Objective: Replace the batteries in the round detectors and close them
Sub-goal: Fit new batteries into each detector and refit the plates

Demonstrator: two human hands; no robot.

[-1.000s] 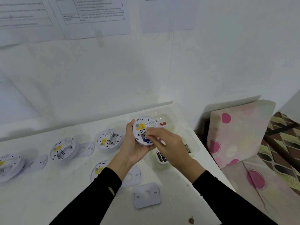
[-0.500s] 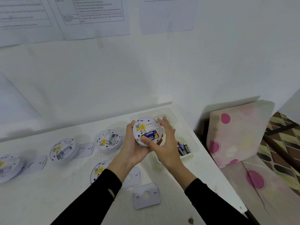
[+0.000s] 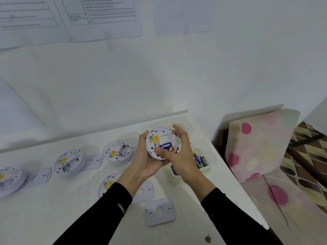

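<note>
The left hand (image 3: 146,163) cupped a round white detector (image 3: 160,143) from below and from its left side, back face tilted up toward the camera, raised above the white worktop (image 3: 53,214). Its grip was closed around the rim. The right hand (image 3: 178,152) came in from the right with its fingers spread along the detector's far right edge and its thumb pressed on a blue and yellow battery (image 3: 166,146) lying in the open battery bay. That grip was narrow, thumb against fingers with the detector and battery between. A yellow label sat on the detector's back, just left of the bay.

On the worktop behind and to the left, three more open detectors lay back-up in a loose row: one (image 3: 118,152) just left of the held one, another (image 3: 69,162) further left, and a third (image 3: 9,180) at the picture's edge. A fourth (image 3: 108,185) lay nearer, partly hidden by the left sleeve. A flat white cover plate (image 3: 159,212) lay on the worktop between the two forearms, and others lay beside the detectors.

Below the right hand, clear plastic trays (image 3: 207,168) held loose batteries (image 3: 199,160), dark ones and blue ones side by side.
</note>
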